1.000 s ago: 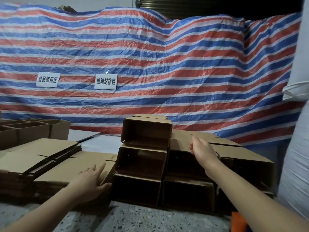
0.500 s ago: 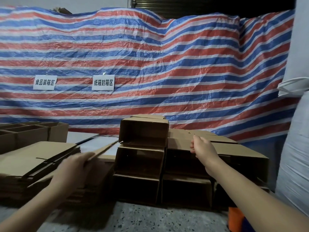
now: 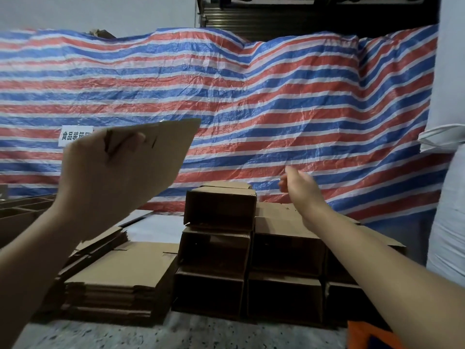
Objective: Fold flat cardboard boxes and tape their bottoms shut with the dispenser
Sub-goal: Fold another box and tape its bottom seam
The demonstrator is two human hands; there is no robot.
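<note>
Left hand (image 3: pixel 85 177) raised, fingers pinching a flat cardboard box (image 3: pixel 148 157), tilted in the air above the flat-box stack (image 3: pixel 120 275). Folded boxes (image 3: pixel 219 238) stacked centre. Right hand (image 3: pixel 299 190) lifted free, blurred; fingers apparently relaxed, holding nothing.

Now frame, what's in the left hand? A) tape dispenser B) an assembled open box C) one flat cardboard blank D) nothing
C: the left hand grips a single flat cardboard blank, raised above the stack of flat blanks; the right hand is in the air and holds nothing, and no dispenser is in view.
</note>
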